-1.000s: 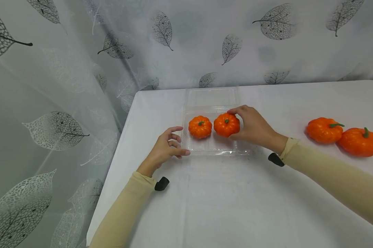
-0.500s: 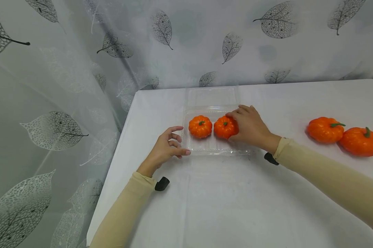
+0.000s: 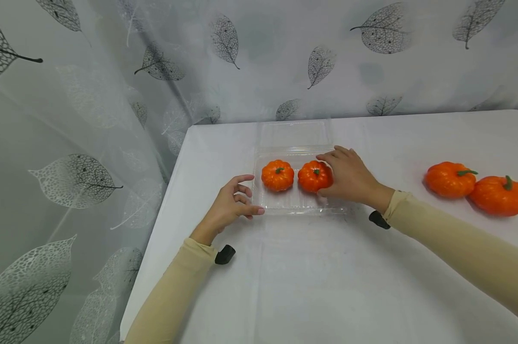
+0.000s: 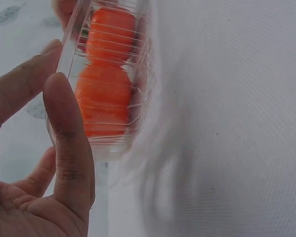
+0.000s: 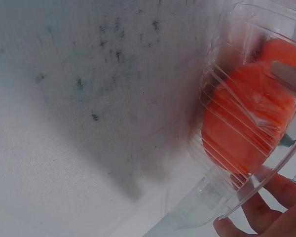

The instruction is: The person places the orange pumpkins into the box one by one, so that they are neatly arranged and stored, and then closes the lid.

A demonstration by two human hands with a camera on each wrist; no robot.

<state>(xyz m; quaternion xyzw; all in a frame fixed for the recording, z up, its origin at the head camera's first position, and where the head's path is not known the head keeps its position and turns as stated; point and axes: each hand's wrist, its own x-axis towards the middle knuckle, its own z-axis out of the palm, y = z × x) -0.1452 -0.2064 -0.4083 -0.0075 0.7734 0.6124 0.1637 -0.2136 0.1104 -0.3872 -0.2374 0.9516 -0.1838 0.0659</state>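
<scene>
A clear plastic container (image 3: 293, 204) lies with its lid (image 3: 295, 134) folded back. Inside it sit two small orange pumpkins side by side, the left pumpkin (image 3: 277, 175) and the right pumpkin (image 3: 314, 177). My right hand (image 3: 349, 177) holds the right pumpkin from its right side, thumb in front and index finger behind. Through the ribbed wall in the right wrist view, that pumpkin (image 5: 241, 118) shows low in the container. My left hand (image 3: 229, 205) rests spread at the container's left edge, with thumb (image 4: 64, 98) and index fingertip right at the rim.
Two larger orange pumpkins lie on the table's right side, one pumpkin (image 3: 448, 180) lying tilted with its stem pointing right, the other pumpkin (image 3: 500, 197) beside it. A white cloth covers the table (image 3: 328, 286). A leaf-patterned curtain (image 3: 259, 57) hangs behind and at the left.
My right hand has lowered the right pumpkin slightly into the container, its fingers sliding a little over it and back. My left hand and the other pumpkins have stayed put.
</scene>
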